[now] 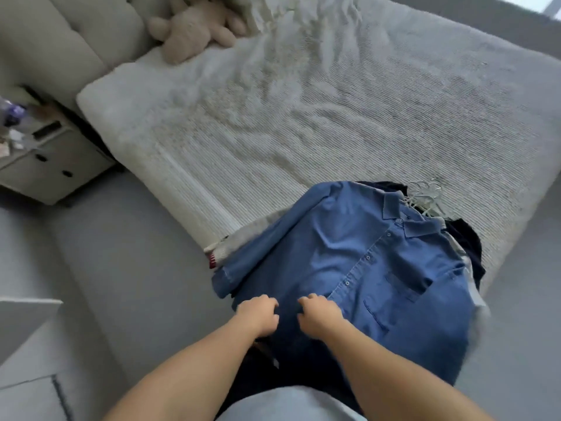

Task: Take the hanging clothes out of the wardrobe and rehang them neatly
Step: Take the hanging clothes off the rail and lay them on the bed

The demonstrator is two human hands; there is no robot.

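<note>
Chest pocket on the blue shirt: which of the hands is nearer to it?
Right. The right hand sits on the blue shirt just left of the chest pocket; the left hand lies further left, near the shirt's edge.

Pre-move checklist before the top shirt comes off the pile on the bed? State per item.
1. Both hands on the blue denim shirt: ok; left hand and right hand curl into its lower part.
2. Shirt on top of pile: ok; dark garment lies beneath.
3. Hangers present by the collar: ok.
4. Hangers untangled: cannot tell, bunched and blurred.
5. Pile fully supported by bed: not ok; shirt overhangs the edge.
6. Shirt buttoned: ok, placket looks closed.
</note>
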